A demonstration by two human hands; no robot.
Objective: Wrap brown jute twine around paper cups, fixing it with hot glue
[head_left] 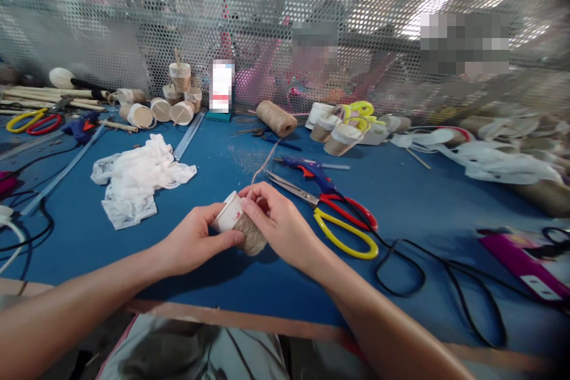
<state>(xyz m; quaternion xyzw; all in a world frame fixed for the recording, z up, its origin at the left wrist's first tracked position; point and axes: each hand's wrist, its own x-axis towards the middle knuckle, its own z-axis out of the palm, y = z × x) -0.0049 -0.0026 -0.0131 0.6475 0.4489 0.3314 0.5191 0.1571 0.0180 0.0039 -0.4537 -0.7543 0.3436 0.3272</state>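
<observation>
My left hand [196, 240] grips a white paper cup [228, 214] near its rim, thumb along the side. Brown twine [250, 234] is wound around the cup's lower part, and the cup lies tilted with its mouth to the upper left. On the far side my right hand [276, 214] pinches the twine against the cup wall. From those fingers a loose strand [266, 162] runs up to the twine spool [276, 117] lying at the back. Scissors [329, 208] with red and yellow handles lie just right of my right hand, beside a blue glue gun [307, 169].
White lace fabric [138, 178] lies crumpled on the left. Several twine-wrapped cups [171, 108] stand and lie along the perforated metal screen [178, 0]. A phone [221, 86] stands upright there. A black cord [423, 261] loops over the blue tabletop [214, 285] toward a purple box [516, 267].
</observation>
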